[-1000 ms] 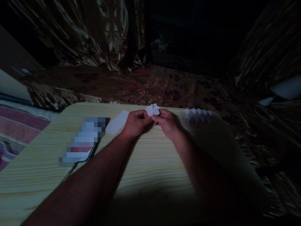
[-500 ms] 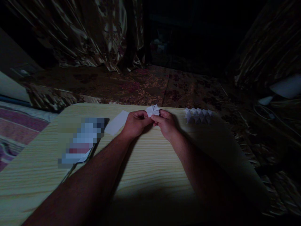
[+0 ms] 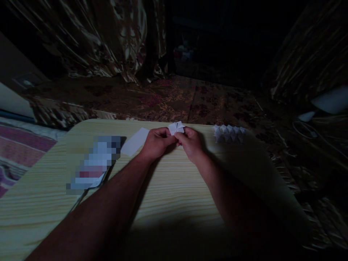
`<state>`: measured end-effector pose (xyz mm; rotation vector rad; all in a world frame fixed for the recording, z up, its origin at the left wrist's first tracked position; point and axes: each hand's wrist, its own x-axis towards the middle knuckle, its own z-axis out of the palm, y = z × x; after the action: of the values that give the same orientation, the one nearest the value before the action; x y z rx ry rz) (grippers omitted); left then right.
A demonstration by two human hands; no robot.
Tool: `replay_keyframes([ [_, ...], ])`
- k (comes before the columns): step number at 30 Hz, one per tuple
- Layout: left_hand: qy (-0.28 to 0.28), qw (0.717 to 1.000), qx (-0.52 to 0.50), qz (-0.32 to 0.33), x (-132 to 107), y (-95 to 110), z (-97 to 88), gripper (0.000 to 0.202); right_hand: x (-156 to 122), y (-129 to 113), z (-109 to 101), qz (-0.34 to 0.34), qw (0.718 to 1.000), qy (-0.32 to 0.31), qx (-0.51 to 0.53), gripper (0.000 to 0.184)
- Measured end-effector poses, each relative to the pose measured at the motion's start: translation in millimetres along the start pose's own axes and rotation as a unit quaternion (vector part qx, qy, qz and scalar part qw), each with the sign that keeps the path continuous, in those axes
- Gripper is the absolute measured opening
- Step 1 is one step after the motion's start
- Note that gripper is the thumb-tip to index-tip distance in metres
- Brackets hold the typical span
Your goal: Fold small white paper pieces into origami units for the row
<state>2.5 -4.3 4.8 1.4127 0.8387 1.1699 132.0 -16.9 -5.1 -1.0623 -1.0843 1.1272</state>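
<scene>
A small piece of folded white paper [image 3: 176, 127] with several flaps is held up near the far edge of the wood-grain table [image 3: 163, 188]. My left hand [image 3: 159, 143] pinches its left side between thumb and fingers. On the right side, my right hand [image 3: 190, 142] grips it too, with the thumb on the near edge. A flat white paper sheet [image 3: 135, 141] lies just left of my left hand. To the right of my right hand stand several pointed folded paper pieces [image 3: 228, 133], grouped in rows.
A device with a blurred-out screen [image 3: 95, 163] and a cable lies on the table's left. Patterned cloth [image 3: 163, 98] covers a surface behind the table. Beyond the right edge are a pale lamp-like object [image 3: 331, 99] and a white cord [image 3: 306, 129]. Striped bedding [image 3: 21, 145] is at left.
Almost nothing differs. The folded paper has tilted very slightly in my fingers, and both hands keep their hold in the same place.
</scene>
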Motion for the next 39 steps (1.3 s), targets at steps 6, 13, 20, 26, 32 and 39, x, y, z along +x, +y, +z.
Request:
replay_keyframes([
  [6, -0.006, 1.0, -0.019, -0.006, -0.7, 2.0, 1.9, 0.022, -0.5, 0.3, 0.0, -0.021, 1.0, 0.001, -0.008, 0.015],
  [13, -0.015, 1.0, -0.021, -0.01, 0.9, -0.9, -1.5, 0.021, -2.2, -3.9, 1.3, -0.035, 0.999, 0.002, -0.011, 0.015],
  [20, -0.02, 1.0, -0.022, -0.008, 0.9, -3.9, -2.7, 0.019, -1.0, -2.1, -0.2, -0.027, 1.0, -0.01, -0.008, 0.014],
  [26, -0.028, 0.999, -0.021, -0.012, 1.5, -2.9, -2.7, 0.02, -1.6, -2.2, 0.2, -0.039, 0.999, 0.01, -0.021, 0.015],
  [32, -0.005, 1.0, -0.017, -0.019, 3.0, -6.1, -4.9, 0.024, -2.6, -6.8, 1.2, -0.008, 1.0, -0.012, 0.013, 0.017],
  [39, -0.03, 0.999, 0.015, -0.016, 1.7, -2.1, -1.7, 0.022, 0.1, -4.0, -2.2, -0.01, 1.0, 0.008, -0.001, 0.012],
])
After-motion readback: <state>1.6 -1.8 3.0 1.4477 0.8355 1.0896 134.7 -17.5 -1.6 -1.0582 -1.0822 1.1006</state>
